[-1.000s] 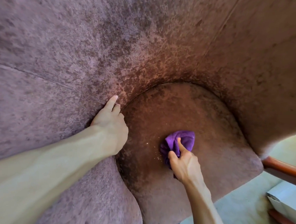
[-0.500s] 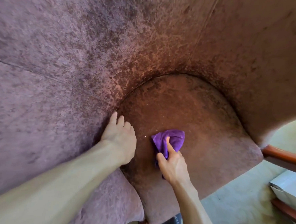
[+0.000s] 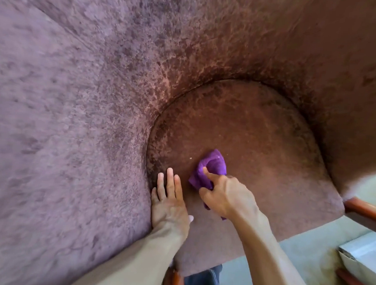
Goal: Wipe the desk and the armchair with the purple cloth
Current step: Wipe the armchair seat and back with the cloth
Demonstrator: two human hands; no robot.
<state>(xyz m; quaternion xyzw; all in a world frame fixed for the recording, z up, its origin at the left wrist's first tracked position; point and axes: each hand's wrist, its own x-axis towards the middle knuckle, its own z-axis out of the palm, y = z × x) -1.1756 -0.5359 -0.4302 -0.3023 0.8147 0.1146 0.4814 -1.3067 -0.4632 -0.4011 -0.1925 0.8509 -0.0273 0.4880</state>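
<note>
I note 1 change: the left hand (image 3: 170, 204) has slid from the side of the armchair (image 3: 259, 135) onto its seat and lies flat, fingers straight. The right hand (image 3: 227, 196) grips the purple cloth (image 3: 212, 165) on the seat just beside it (seat wiping appears under way).

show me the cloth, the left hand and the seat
cloth (image 3: 216, 162), head view, on its bunched upper fold
left hand (image 3: 168, 204), head view, on the back of the hand
seat (image 3: 259, 141), head view, on the bare middle of the cushion
</note>
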